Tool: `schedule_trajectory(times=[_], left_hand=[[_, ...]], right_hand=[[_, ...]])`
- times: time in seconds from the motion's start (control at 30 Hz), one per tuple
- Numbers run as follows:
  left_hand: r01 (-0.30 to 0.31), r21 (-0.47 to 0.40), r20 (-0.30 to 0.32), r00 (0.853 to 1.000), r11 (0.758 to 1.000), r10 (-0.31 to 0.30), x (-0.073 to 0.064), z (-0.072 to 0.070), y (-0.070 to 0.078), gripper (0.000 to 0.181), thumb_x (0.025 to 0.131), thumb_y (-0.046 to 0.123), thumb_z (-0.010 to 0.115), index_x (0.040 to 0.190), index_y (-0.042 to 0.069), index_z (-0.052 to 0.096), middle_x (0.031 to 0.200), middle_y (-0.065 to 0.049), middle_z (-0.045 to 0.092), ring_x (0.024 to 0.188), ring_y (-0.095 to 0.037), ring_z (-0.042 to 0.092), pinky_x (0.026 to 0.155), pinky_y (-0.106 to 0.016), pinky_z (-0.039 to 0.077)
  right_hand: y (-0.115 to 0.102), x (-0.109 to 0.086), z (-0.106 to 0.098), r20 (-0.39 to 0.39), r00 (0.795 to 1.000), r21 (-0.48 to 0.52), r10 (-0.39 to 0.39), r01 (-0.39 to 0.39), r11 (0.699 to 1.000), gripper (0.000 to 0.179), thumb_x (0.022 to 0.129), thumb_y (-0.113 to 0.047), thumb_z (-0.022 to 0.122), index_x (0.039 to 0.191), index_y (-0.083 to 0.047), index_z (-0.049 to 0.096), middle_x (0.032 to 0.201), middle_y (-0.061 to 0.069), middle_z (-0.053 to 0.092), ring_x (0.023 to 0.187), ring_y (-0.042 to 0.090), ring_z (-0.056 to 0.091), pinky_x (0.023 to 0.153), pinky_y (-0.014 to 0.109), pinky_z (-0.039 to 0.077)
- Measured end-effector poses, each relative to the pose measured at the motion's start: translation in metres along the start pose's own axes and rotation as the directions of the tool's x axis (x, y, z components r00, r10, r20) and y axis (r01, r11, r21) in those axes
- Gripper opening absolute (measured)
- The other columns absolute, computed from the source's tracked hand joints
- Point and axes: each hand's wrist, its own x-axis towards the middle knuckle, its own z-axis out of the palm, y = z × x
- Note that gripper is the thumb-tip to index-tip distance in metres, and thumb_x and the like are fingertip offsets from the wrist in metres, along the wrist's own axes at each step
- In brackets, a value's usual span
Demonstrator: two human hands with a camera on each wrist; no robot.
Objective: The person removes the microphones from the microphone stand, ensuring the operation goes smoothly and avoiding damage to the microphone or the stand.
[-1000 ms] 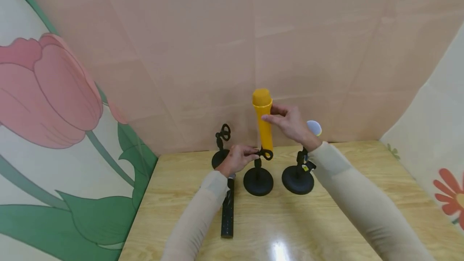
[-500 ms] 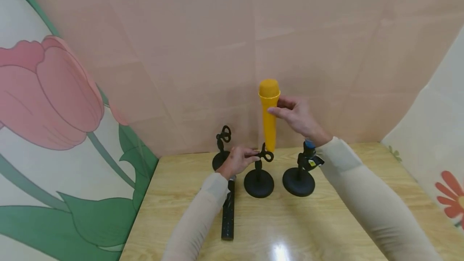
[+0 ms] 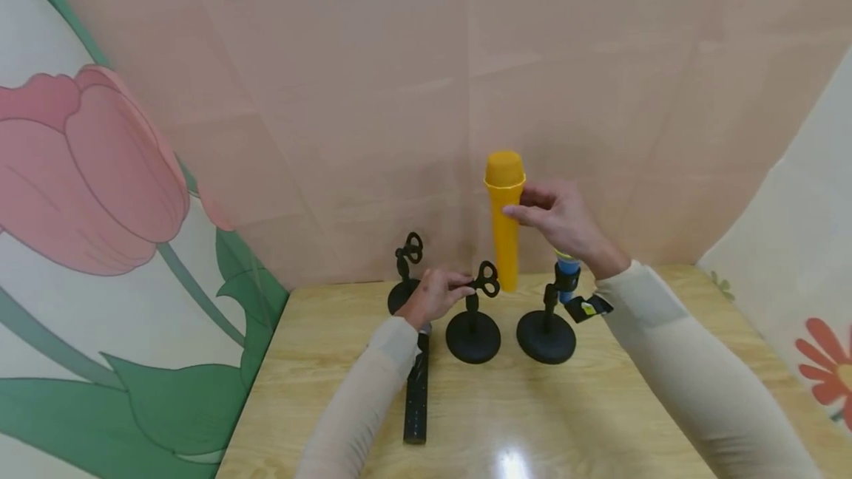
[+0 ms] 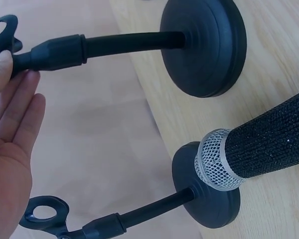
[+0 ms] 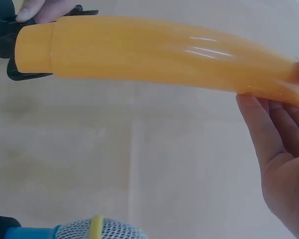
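My right hand point(image 3: 566, 220) pinches a yellow microphone point(image 3: 506, 231) between thumb and fingers, near its head. The microphone stands upright in the air, its lower end just right of the clip point(image 3: 487, 279) on the middle black microphone stand point(image 3: 473, 338). In the right wrist view that end overlaps the clip; contact cannot be told. My left hand point(image 3: 435, 296) pinches this stand just below its clip, with the thumb point(image 4: 1, 69) on one side and fingers beneath. A black glittery microphone point(image 3: 416, 398) with a silver mesh head point(image 4: 217, 162) lies on the table, partly under my left forearm.
Behind my left hand is another black stand point(image 3: 403, 290) with a bare clip. To the right, a third stand point(image 3: 546, 337) holds a blue microphone point(image 3: 569, 276), partly hidden by my right wrist. A pinkish wall point(image 3: 373, 131) rises behind the wooden table point(image 3: 479, 412).
My right hand has shifted right with the yellow microphone, drawing its lower end away from the clip's front. The middle stand's clip has tipped upward. My left hand has stayed nearly in place.
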Motion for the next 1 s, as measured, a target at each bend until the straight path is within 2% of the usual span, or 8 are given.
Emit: schedule_trajectory(times=[0.33, 0.6, 0.8, 1.0], left_hand=[[0.017, 0.013, -0.010, 1.000, 1.000, -0.017, 0.006, 0.005, -0.002, 0.025, 0.094, 0.018, 0.071, 0.117, 0.010, 0.075, 0.113, -0.003, 0.073, 0.102, -0.013, 0.069, 0.085, -0.024, 0.055], [0.010, 0.026, -0.047, 0.999, 1.000, -0.008, 0.009, 0.007, -0.003, 0.023, 0.094, 0.019, 0.071, 0.114, 0.009, 0.076, 0.108, -0.001, 0.075, 0.097, -0.012, 0.070, 0.083, -0.025, 0.056], [0.025, 0.024, -0.073, 0.997, 0.999, -0.023, 0.010, 0.008, -0.004, 0.023, 0.093, 0.015, 0.071, 0.115, 0.009, 0.076, 0.110, -0.002, 0.074, 0.099, -0.013, 0.070, 0.084, -0.025, 0.056], [0.053, 0.023, -0.073, 0.996, 0.998, -0.051, 0.011, 0.008, -0.004, 0.027, 0.094, 0.019, 0.070, 0.118, 0.010, 0.075, 0.114, -0.002, 0.073, 0.102, -0.014, 0.070, 0.085, -0.025, 0.055]], right_hand=[[0.012, -0.018, 0.004, 0.039, 0.998, -0.008, 0.054, -0.053, 0.999, 0.039, 0.097, -0.018, 0.068, 0.128, 0.005, 0.064, 0.118, 0.020, 0.069, 0.101, 0.030, 0.069, 0.083, 0.024, 0.056], [0.028, -0.028, 0.010, 0.061, 0.995, 0.016, 0.077, -0.078, 0.997, 0.039, 0.096, -0.018, 0.070, 0.126, 0.006, 0.065, 0.116, 0.020, 0.070, 0.099, 0.031, 0.069, 0.082, 0.028, 0.057], [0.043, -0.035, 0.017, 0.077, 0.993, 0.027, 0.092, -0.094, 0.995, 0.041, 0.095, -0.022, 0.071, 0.126, 0.004, 0.065, 0.117, 0.019, 0.070, 0.100, 0.029, 0.070, 0.082, 0.031, 0.058], [0.051, -0.041, 0.021, 0.077, 0.992, 0.027, 0.101, -0.103, 0.994, 0.040, 0.095, -0.022, 0.071, 0.125, 0.005, 0.066, 0.115, 0.019, 0.070, 0.098, 0.029, 0.070, 0.081, 0.034, 0.058]])
